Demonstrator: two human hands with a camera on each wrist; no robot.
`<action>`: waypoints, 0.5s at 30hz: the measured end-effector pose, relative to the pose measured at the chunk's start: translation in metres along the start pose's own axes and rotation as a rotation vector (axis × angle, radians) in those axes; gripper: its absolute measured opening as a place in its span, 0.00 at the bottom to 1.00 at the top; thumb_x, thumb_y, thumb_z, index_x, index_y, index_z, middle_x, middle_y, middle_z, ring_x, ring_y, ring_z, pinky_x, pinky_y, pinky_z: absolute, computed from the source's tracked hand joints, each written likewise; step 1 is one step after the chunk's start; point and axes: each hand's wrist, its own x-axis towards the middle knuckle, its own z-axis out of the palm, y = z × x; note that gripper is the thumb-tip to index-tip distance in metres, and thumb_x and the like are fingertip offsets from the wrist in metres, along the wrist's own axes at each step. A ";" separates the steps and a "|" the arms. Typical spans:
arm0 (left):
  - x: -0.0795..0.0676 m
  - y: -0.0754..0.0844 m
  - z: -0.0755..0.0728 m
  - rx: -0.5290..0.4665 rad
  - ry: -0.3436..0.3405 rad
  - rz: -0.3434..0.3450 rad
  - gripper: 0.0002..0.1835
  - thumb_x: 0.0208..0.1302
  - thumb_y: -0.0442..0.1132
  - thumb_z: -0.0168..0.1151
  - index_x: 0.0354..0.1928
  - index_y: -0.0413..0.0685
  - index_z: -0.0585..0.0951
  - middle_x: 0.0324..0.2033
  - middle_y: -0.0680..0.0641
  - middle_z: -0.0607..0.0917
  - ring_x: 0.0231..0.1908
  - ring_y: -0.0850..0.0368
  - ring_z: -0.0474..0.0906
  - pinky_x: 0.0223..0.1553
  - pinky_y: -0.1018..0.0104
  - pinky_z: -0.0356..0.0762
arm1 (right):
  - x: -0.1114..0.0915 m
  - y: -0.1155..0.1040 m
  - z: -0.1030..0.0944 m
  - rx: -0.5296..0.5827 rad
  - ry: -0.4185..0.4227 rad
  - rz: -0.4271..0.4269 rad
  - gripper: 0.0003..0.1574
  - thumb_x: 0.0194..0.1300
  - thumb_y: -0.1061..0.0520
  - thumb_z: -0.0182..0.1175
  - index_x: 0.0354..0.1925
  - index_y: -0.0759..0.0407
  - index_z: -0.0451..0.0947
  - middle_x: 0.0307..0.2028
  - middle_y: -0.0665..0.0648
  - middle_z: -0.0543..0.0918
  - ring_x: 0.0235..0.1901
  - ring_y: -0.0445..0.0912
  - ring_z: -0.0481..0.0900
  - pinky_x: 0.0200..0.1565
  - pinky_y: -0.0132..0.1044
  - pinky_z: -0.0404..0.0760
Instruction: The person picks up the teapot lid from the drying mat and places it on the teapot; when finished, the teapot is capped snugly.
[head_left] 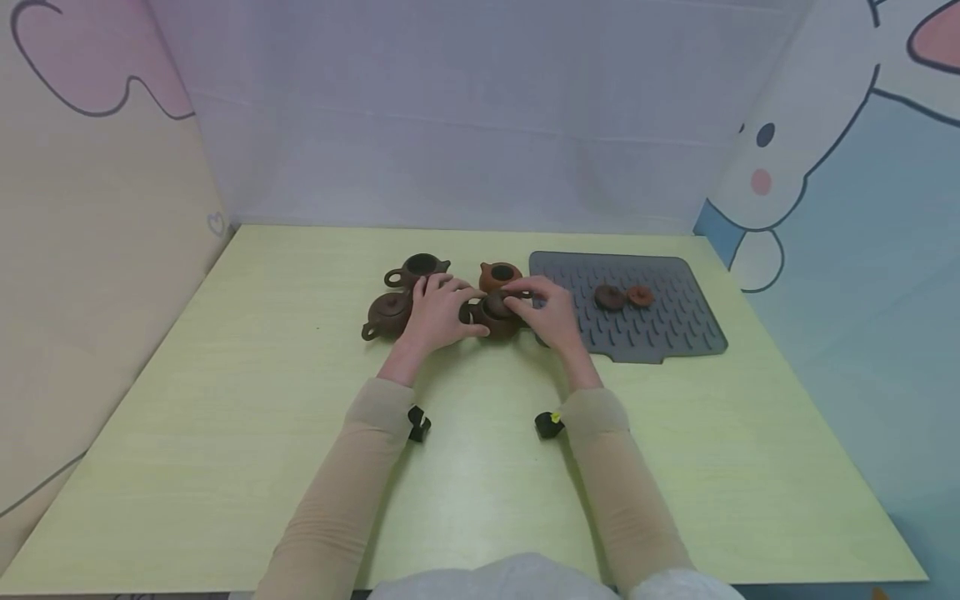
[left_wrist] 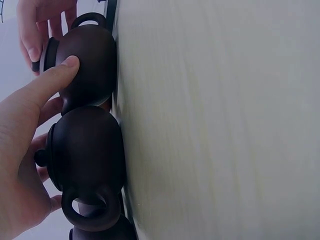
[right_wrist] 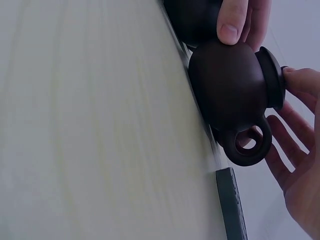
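Observation:
A dark brown teapot (head_left: 501, 328) stands at the middle of the group. My left hand (head_left: 438, 317) holds it on its left side, the thumb against its body in the left wrist view. My right hand (head_left: 553, 318) pinches the knob of its lid (right_wrist: 271, 77), which sits at the teapot's mouth and looks slightly tilted. Whether it is fully seated I cannot tell. Just left, partly under my left hand, is another dark teapot (head_left: 389, 312) with its lid on. Behind stand a lidless dark teapot (head_left: 422, 265) and a lidless reddish-brown teapot (head_left: 501, 273).
A grey ribbed mat (head_left: 675, 343) lies to the right of the teapots. On it rest a dark lid (head_left: 610, 297) and a reddish lid (head_left: 641, 296), side by side. All stand on a pale yellow-green table (head_left: 225, 417), with a white cloth (head_left: 465, 125) behind.

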 end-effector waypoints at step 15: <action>-0.002 0.001 -0.002 -0.014 0.000 -0.006 0.33 0.55 0.64 0.69 0.63 0.65 0.78 0.65 0.51 0.76 0.72 0.42 0.57 0.72 0.35 0.48 | 0.000 -0.001 0.006 -0.048 -0.032 0.020 0.12 0.65 0.53 0.66 0.46 0.54 0.86 0.48 0.57 0.87 0.51 0.50 0.81 0.57 0.54 0.77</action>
